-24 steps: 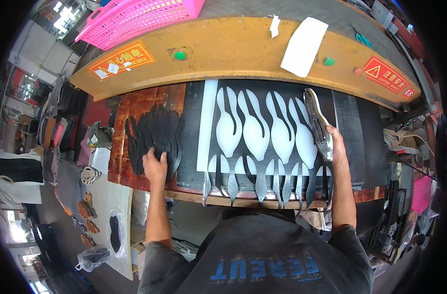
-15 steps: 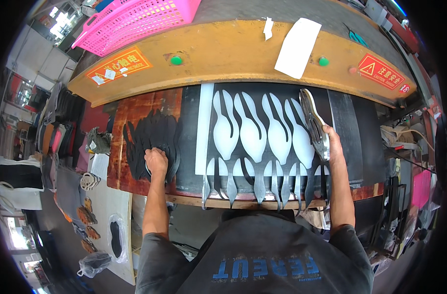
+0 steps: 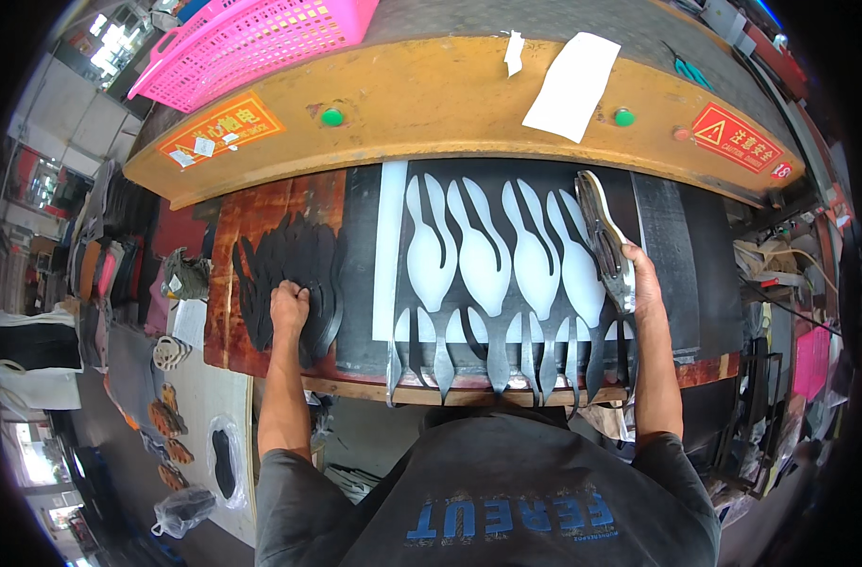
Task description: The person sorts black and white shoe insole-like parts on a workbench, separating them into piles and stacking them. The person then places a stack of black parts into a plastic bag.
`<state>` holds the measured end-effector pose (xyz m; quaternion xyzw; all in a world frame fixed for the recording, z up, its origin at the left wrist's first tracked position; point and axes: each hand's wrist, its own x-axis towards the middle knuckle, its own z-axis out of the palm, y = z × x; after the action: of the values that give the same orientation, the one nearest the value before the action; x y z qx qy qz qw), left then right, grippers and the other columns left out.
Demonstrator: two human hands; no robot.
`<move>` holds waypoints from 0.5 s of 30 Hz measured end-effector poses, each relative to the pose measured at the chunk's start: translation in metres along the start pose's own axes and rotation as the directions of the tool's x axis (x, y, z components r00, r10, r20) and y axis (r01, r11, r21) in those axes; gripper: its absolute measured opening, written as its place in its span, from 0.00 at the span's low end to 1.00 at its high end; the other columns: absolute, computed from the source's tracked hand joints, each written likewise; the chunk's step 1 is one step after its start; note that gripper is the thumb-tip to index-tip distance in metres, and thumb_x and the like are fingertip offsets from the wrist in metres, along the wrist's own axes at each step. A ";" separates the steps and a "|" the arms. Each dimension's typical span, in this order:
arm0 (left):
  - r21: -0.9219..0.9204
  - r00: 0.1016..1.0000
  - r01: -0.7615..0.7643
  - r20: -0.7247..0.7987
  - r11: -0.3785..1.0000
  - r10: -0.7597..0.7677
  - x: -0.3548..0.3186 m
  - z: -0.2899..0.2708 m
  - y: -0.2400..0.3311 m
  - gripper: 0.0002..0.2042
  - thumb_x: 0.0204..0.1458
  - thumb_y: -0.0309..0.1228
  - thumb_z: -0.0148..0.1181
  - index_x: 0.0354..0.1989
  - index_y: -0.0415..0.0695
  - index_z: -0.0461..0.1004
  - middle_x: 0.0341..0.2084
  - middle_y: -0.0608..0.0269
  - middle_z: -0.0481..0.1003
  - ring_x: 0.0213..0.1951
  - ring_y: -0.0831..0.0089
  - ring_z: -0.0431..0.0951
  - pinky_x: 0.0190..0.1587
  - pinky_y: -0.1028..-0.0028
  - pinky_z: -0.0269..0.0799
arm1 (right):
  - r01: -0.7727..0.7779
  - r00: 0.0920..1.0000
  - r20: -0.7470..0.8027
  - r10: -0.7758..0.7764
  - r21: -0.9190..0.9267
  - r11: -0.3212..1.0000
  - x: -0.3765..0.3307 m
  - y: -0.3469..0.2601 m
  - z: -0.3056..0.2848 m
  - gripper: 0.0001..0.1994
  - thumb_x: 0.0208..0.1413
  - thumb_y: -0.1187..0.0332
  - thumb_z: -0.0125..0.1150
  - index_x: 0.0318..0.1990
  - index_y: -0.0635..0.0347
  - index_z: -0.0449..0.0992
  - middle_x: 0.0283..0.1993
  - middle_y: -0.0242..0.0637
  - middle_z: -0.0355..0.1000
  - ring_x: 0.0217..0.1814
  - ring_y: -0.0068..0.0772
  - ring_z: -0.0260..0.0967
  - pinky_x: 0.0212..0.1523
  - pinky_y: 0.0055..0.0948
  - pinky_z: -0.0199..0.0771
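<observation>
Resting on a heap of flat, black, slender curved pieces, the left hand has its fingers bent inward; whether they pinch one, I cannot tell. Pieces lie beneath and beyond those fingers. The right hand grips a long, curved, white-edged metal tool, with white forked shapes left of its fingers.

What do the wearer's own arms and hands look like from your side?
Left hand and right hand are ungloved, with no watch or band visible. Both forearms are bare below the short, dark grey sleeves of a shirt with blue lettering.
</observation>
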<state>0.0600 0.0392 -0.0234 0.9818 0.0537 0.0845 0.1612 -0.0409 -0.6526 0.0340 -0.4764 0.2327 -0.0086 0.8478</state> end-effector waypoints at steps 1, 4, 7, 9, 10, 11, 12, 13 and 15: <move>0.023 0.999 -0.007 -0.040 1.000 0.008 -0.003 0.000 0.001 0.11 0.59 0.34 0.69 0.40 0.39 0.77 0.35 0.48 0.80 0.45 0.45 0.81 0.52 0.53 0.77 | 0.013 1.000 -0.008 -0.013 -0.011 1.000 0.000 -0.001 -0.001 0.32 0.58 0.59 0.70 0.67 0.67 0.75 0.48 0.42 0.82 0.39 0.31 0.80 0.39 0.29 0.84; -0.172 0.990 0.138 0.065 0.975 -0.129 -0.022 -0.016 0.000 0.13 0.62 0.35 0.66 0.36 0.38 0.71 0.39 0.46 0.82 0.43 0.42 0.81 0.51 0.54 0.76 | 0.024 1.000 0.006 -0.024 -0.013 1.000 0.000 0.001 -0.003 0.32 0.58 0.59 0.70 0.68 0.67 0.75 0.49 0.41 0.82 0.40 0.30 0.80 0.40 0.29 0.84; -0.367 0.976 0.140 0.205 0.920 -0.067 -0.056 -0.032 0.009 0.12 0.61 0.33 0.69 0.34 0.40 0.72 0.61 0.33 0.75 0.65 0.38 0.73 0.66 0.56 0.68 | 0.017 0.999 0.034 -0.017 -0.009 1.000 0.003 0.002 -0.005 0.33 0.58 0.58 0.71 0.68 0.67 0.74 0.50 0.41 0.82 0.41 0.30 0.80 0.41 0.29 0.84; -0.353 0.942 0.094 0.334 0.931 0.031 -0.070 -0.039 0.017 0.12 0.58 0.31 0.71 0.33 0.41 0.72 0.71 0.24 0.65 0.77 0.34 0.60 0.76 0.56 0.58 | 0.006 0.999 0.037 -0.006 0.002 1.000 0.005 0.001 -0.005 0.33 0.58 0.57 0.71 0.69 0.67 0.74 0.50 0.41 0.81 0.41 0.30 0.80 0.41 0.29 0.84; -0.349 0.878 0.130 0.475 0.928 0.056 -0.072 -0.043 0.019 0.11 0.55 0.28 0.73 0.31 0.43 0.73 0.77 0.18 0.48 0.82 0.32 0.36 0.81 0.55 0.40 | 0.002 0.998 0.062 -0.003 0.015 1.000 0.005 0.001 -0.005 0.34 0.58 0.57 0.71 0.69 0.67 0.74 0.51 0.41 0.81 0.42 0.31 0.80 0.42 0.29 0.84; -0.375 0.860 0.152 0.506 0.915 0.064 -0.071 -0.045 0.021 0.11 0.54 0.28 0.74 0.28 0.44 0.74 0.77 0.19 0.47 0.83 0.36 0.33 0.81 0.57 0.41 | 0.007 0.999 0.051 -0.007 -0.001 1.000 0.006 0.000 -0.005 0.33 0.58 0.57 0.71 0.68 0.67 0.75 0.51 0.41 0.81 0.41 0.31 0.80 0.42 0.29 0.84; -0.434 0.851 0.252 0.524 0.865 0.015 -0.067 -0.048 0.021 0.11 0.53 0.29 0.75 0.29 0.45 0.75 0.77 0.19 0.45 0.83 0.36 0.32 0.81 0.58 0.40 | 0.020 0.999 0.049 -0.020 -0.013 1.000 0.006 0.000 -0.005 0.32 0.59 0.57 0.70 0.67 0.67 0.75 0.50 0.41 0.81 0.41 0.31 0.80 0.42 0.29 0.84; -0.513 0.844 0.277 0.534 0.812 0.049 -0.063 -0.051 0.020 0.10 0.51 0.30 0.76 0.29 0.46 0.77 0.77 0.18 0.43 0.83 0.36 0.30 0.81 0.60 0.40 | 0.008 0.999 0.041 -0.007 -0.024 1.000 0.004 0.000 -0.006 0.31 0.60 0.56 0.69 0.67 0.66 0.75 0.50 0.41 0.81 0.42 0.31 0.80 0.42 0.29 0.84; -0.524 0.832 0.201 0.538 0.828 0.139 -0.051 -0.057 0.015 0.10 0.53 0.30 0.75 0.27 0.45 0.78 0.53 0.51 0.80 0.68 0.58 0.69 0.79 0.61 0.46 | 0.007 0.987 0.158 -0.005 -0.013 1.000 0.002 -0.002 -0.007 0.27 0.61 0.57 0.66 0.63 0.65 0.77 0.45 0.39 0.82 0.39 0.30 0.81 0.39 0.30 0.85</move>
<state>0.0011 0.0358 0.0268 0.8708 -0.0058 -0.1944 0.4516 -0.0420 -0.6594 0.0316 -0.4820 0.1634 0.0279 0.8603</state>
